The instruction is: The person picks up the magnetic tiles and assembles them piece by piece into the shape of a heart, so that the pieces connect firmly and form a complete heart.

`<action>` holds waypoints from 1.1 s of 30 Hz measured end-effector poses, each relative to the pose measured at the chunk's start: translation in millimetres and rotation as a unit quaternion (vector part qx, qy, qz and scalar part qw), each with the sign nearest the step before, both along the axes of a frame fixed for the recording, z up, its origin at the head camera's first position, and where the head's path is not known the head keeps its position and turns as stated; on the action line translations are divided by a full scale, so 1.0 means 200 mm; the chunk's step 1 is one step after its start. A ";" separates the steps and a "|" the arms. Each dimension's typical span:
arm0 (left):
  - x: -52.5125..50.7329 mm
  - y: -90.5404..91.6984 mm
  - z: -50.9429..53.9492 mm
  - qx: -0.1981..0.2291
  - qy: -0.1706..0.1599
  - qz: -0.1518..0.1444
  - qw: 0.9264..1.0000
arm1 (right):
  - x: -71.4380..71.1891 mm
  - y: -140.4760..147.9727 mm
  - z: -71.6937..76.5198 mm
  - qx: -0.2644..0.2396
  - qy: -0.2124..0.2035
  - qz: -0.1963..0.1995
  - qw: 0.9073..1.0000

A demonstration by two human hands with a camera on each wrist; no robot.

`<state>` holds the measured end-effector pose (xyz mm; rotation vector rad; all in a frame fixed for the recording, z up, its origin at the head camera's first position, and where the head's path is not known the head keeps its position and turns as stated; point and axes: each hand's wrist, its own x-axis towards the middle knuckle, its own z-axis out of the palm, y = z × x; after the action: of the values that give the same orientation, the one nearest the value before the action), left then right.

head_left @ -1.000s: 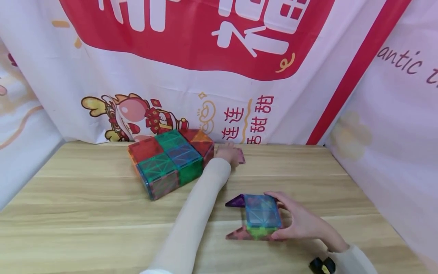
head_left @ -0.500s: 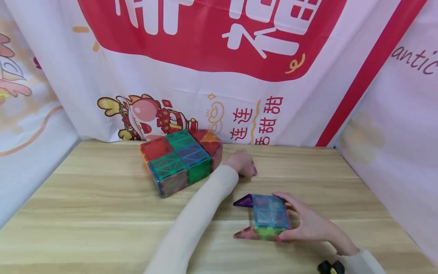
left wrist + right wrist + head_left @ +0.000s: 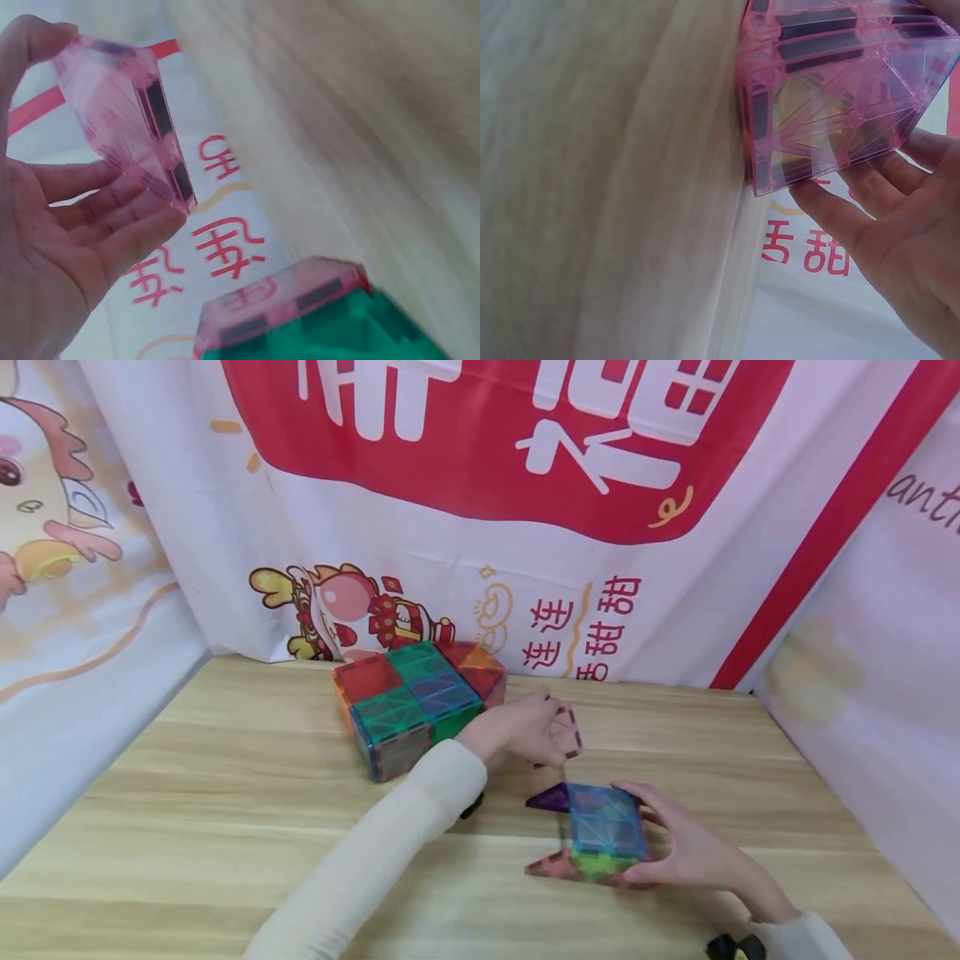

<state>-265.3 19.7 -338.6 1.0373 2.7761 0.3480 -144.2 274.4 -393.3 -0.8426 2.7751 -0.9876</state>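
My left hand (image 3: 525,728) pinches a pink see-through magnetic tile (image 3: 124,112) between thumb and fingertips, lifted beside the larger block. In the head view that tile (image 3: 567,733) is partly covered by the hand. Nearer to me, my right hand (image 3: 690,847) grips a small box of magnetic tiles (image 3: 607,820), thumb at the front and fingers at the back. The box has a blue top, a yellow-green front and a pink side (image 3: 832,112). A purple triangle tile (image 3: 551,797) and a pink triangle tile (image 3: 553,866) stick out from its left.
A larger block of magnetic tiles (image 3: 386,714) in red, green, blue and orange stands behind my left forearm, near the back of the wooden table (image 3: 225,827). A printed cloth (image 3: 420,552) hangs along the back, and more cloth closes off both sides.
From beside the larger block, my left hand has drawn the pink tile toward me and closer to the small box. The right hand keeps its grip. The head view has swung left.
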 end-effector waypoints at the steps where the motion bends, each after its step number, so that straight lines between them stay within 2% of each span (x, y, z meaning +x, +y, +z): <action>1: 0.03 -0.02 0.02 0.008 0.004 -0.007 1.000 | 0.00 0.00 0.00 -0.001 0.001 0.002 1.000; 3: 0.09 -0.07 0.04 0.027 0.009 -0.021 0.999 | 0.00 0.01 0.01 -0.001 0.005 0.006 1.000; 6: 0.19 -0.13 0.03 0.049 0.018 -0.046 0.998 | 0.01 0.01 0.01 -0.009 -0.017 -0.003 1.000; 10: 0.30 -0.18 0.00 0.051 0.026 -0.066 0.996 | 0.00 0.00 0.02 -0.010 -0.031 -0.015 0.999; 12: 0.34 -0.19 -0.03 0.046 0.026 -0.070 0.996 | 0.00 0.00 0.02 -0.003 -0.022 -0.014 1.000; 16: 0.40 -0.18 -0.08 0.048 0.004 -0.068 0.997 | 0.00 -0.03 0.02 0.011 0.009 -0.003 1.000; 20: 0.44 -0.18 -0.13 0.047 -0.006 -0.069 0.996 | 0.02 -0.05 0.01 0.012 0.030 0.007 0.999; 24: 0.45 -0.18 -0.16 0.053 -0.013 -0.061 0.997 | 0.03 -0.06 0.01 0.003 0.016 0.004 1.000; 27: 0.45 -0.19 -0.17 0.059 -0.025 -0.059 0.996 | 0.03 -0.07 0.01 0.007 0.006 0.001 1.000; 33: 0.45 -0.22 -0.18 0.069 -0.045 -0.064 0.995 | 0.04 -0.10 0.03 0.037 0.031 0.008 0.999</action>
<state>-174.7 -23.4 -373.7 1.1937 2.6212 0.5617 -136.6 255.3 -387.4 -0.8974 2.8321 -0.8650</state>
